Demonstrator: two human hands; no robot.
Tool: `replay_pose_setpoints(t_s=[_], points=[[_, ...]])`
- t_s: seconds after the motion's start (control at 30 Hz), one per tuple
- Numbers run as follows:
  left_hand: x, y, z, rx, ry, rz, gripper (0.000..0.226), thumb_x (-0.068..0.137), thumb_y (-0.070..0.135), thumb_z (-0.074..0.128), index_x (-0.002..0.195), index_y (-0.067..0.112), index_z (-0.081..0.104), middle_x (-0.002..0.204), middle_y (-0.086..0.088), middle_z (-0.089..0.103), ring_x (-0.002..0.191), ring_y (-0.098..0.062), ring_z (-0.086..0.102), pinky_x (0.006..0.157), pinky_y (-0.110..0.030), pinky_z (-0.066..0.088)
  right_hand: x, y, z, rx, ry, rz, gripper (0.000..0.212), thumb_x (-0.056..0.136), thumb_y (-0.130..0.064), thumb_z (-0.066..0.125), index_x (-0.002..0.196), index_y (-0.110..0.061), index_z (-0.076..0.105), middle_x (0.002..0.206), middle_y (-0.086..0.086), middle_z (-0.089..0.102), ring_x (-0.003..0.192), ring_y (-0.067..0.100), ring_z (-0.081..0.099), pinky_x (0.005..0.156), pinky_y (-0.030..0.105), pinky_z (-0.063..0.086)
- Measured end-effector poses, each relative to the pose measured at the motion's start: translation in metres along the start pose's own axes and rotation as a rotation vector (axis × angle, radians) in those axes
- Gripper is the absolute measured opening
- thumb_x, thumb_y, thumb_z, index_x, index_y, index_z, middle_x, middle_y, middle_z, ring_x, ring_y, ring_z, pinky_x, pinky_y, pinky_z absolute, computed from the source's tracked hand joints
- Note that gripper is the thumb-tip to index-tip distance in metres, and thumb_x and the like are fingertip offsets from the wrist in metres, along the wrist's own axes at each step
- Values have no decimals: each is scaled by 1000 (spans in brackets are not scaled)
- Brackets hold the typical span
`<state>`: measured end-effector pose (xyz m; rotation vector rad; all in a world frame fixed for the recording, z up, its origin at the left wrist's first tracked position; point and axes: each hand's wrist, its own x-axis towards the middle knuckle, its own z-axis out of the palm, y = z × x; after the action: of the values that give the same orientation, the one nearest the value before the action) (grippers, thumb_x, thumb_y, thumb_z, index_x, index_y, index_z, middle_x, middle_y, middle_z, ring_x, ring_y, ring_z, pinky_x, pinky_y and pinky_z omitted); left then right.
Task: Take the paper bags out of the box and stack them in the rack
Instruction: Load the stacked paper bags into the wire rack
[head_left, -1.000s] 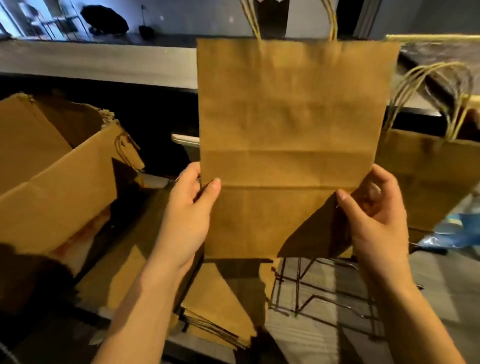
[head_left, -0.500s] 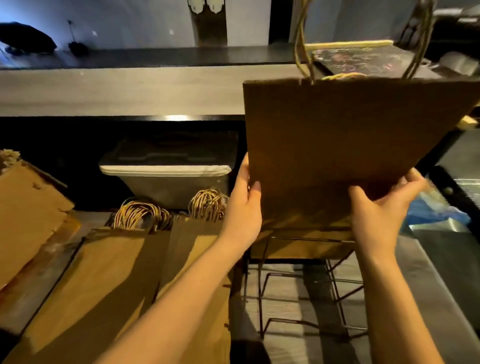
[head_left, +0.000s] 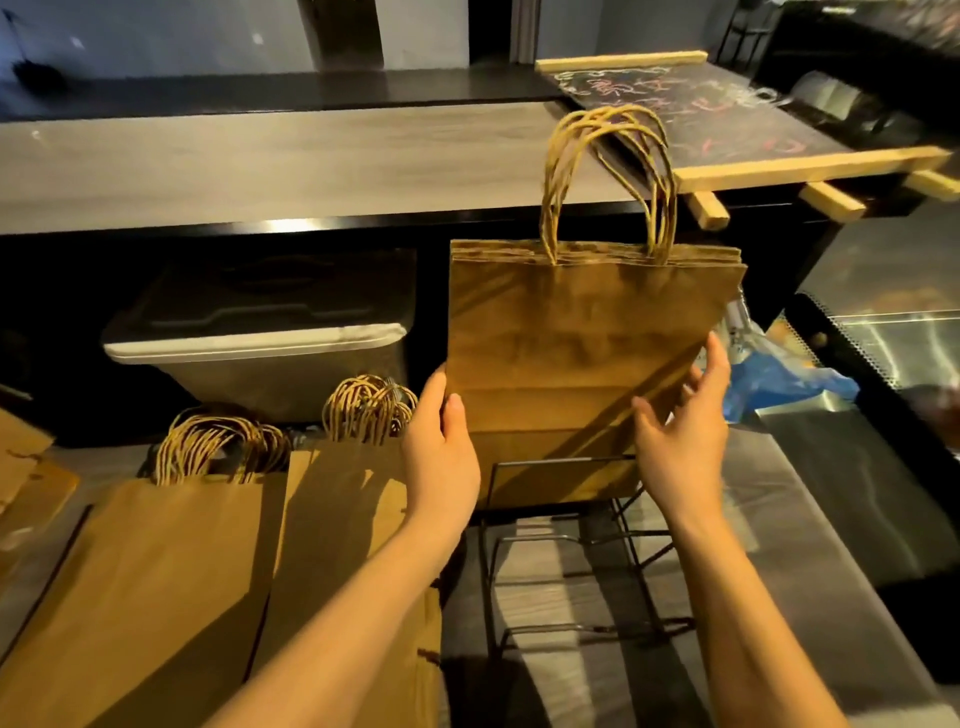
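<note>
A bundle of brown paper bags (head_left: 582, 332) with twisted handles stands upright in the far slot of a black wire rack (head_left: 561, 540). My left hand (head_left: 441, 452) holds the bundle's lower left edge, thumb on the front face. My right hand (head_left: 680, 421) is at the lower right edge with fingers spread and straight, barely touching the paper. Two flat piles of more paper bags (head_left: 171, 571) lie on the surface left of the rack, handles pointing away from me. A corner of the cardboard box (head_left: 21, 467) shows at the far left.
A grey lidded tub (head_left: 260, 343) sits under the counter ledge (head_left: 260, 161) behind the flat piles. A wood-framed chalkboard (head_left: 701, 119) lies on the ledge above the rack. Blue plastic (head_left: 779, 379) lies right of the bags. The rack's nearer slots hold nothing.
The bags came down from chest height into the rack's far slot. My right hand loosened from a grip to spread fingers. The view shifted right, away from the box.
</note>
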<state>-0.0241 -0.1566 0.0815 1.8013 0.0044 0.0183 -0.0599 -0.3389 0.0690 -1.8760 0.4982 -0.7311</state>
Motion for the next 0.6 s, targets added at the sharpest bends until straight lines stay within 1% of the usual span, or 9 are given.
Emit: replay_pose_setpoints(t_s=[0.1, 0.13, 0.2, 0.27, 0.33, 0.4, 0.47, 0.53, 0.6], points=[[3, -5, -2, 30, -55, 16, 37, 102, 21, 36, 138, 19, 45, 132, 6, 54, 122, -8, 49, 105, -31, 40, 0, 0, 1, -34, -11, -14, 88, 86, 2, 59, 149, -32, 8, 147, 0, 40, 134, 14, 39, 112, 44, 35], [1, -8, -2, 41, -67, -4, 38, 101, 21, 36, 138, 20, 44, 134, 5, 53, 123, -9, 48, 106, -31, 39, -1, -1, 2, -63, -18, -25, 90, 86, 1, 60, 150, -29, 5, 150, 1, 35, 136, 15, 36, 114, 41, 30], [-2, -9, -3, 61, -74, -69, 42, 101, 22, 38, 142, 20, 37, 140, 7, 44, 131, -12, 40, 107, -26, 32, -7, -2, 4, -153, -37, -46, 94, 85, -4, 64, 151, -21, -1, 156, 3, 21, 141, 19, 26, 116, 32, 21], [-7, -10, -5, 82, -104, -94, 44, 101, 21, 40, 144, 20, 33, 136, 11, 42, 129, -8, 37, 101, -22, 31, -15, -3, 7, -270, -54, -66, 97, 85, -12, 66, 151, -13, -5, 159, 7, 10, 145, 24, 16, 118, 33, 11], [-10, -9, -7, 53, -151, -108, 47, 100, 21, 42, 145, 23, 31, 140, 12, 41, 130, -7, 37, 107, -29, 33, -25, -7, 8, -378, -80, -61, 96, 87, -21, 65, 150, -9, -7, 160, 11, 1, 147, 24, 3, 116, 34, -2], [-16, -6, -16, -8, -194, -135, 49, 99, 20, 43, 146, 29, 29, 141, 13, 39, 131, -6, 36, 111, -33, 32, -39, -17, 11, -449, -116, -80, 93, 90, -27, 61, 150, -9, -7, 159, 11, -2, 147, 21, -5, 115, 34, -8], [-23, -4, -26, -43, -252, -164, 49, 99, 16, 43, 144, 30, 31, 138, 13, 41, 129, -5, 37, 104, -24, 34, -54, -29, 13, -462, -174, -130, 91, 91, -31, 59, 150, -12, -6, 160, 7, -3, 146, 17, -9, 115, 34, -10], [-31, -5, -41, -25, -299, -137, 45, 99, 14, 42, 141, 30, 38, 139, 14, 43, 126, -1, 39, 94, -9, 34, -70, -44, 22, -458, -271, -172, 89, 91, -33, 57, 151, -15, -6, 160, 3, -4, 145, 13, -12, 115, 31, -11], [-40, -9, -61, 9, -310, -111, 38, 99, 14, 42, 134, 30, 46, 133, 18, 48, 112, 10, 45, 80, 3, 35, -85, -57, 34, -442, -377, -196, 86, 93, -36, 54, 151, -18, -6, 160, 0, -4, 144, 9, -14, 115, 28, -11]])
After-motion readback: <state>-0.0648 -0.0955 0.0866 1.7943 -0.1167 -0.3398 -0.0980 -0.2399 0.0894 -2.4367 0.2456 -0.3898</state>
